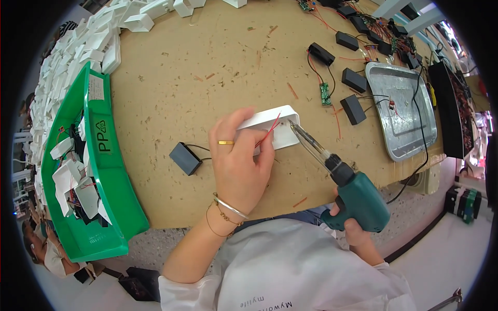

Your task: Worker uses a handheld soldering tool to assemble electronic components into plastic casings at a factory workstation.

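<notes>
My left hand is closed around a white plastic housing, its open side facing up. Thin red wires stick up by the fingertips; what else the fingers pinch is hidden. A black battery box lies left of this hand, its dark leads running under the hand. My right hand grips the handle of a dark green soldering gun. Its metal tip reaches to the housing's right inner end; whether it touches cannot be made out.
A green bin of white housings and wired parts stands at the left, below heaped white housings. At the right lie black battery boxes, a small green circuit board and a metal tray crossed by a black cable.
</notes>
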`<state>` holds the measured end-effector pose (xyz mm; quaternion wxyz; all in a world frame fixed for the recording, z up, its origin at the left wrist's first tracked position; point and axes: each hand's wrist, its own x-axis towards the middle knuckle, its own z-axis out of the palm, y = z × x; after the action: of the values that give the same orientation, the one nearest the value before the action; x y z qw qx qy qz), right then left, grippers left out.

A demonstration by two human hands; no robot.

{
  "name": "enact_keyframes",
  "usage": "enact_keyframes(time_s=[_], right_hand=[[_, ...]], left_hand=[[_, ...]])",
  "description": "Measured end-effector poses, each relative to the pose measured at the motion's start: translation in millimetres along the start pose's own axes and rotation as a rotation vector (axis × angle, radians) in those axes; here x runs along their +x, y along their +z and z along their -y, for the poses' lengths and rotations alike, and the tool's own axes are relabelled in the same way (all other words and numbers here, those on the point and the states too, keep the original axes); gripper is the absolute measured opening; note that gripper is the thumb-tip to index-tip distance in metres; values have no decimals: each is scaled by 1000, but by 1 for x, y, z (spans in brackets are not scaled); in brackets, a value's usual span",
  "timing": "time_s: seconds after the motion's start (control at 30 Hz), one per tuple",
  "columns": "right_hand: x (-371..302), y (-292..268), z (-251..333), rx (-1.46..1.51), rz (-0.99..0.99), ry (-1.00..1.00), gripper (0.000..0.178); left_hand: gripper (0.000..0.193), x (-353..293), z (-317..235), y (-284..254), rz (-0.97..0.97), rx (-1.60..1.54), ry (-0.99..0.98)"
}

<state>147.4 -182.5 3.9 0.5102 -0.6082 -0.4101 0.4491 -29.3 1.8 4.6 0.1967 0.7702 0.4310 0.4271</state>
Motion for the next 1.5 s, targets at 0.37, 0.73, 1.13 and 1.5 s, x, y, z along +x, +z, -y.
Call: enact_keyframes(time_s=[0.37, 0.73, 1.13, 1.5], right_hand=[[-4, 7, -1, -62, 65, 86, 69], [-7, 11, -8, -140, -22, -192, 48], [-5, 12, -6, -186, -41, -159, 46], [-10, 9, -10, -254, -8, -182, 45]], left_hand=[[12, 1, 0, 2, 13, 110, 105], [14, -3, -8, 11, 19, 219, 152], [17, -3, -3, 12, 49, 149, 159], [14, -3, -6, 11, 67, 160, 155]])
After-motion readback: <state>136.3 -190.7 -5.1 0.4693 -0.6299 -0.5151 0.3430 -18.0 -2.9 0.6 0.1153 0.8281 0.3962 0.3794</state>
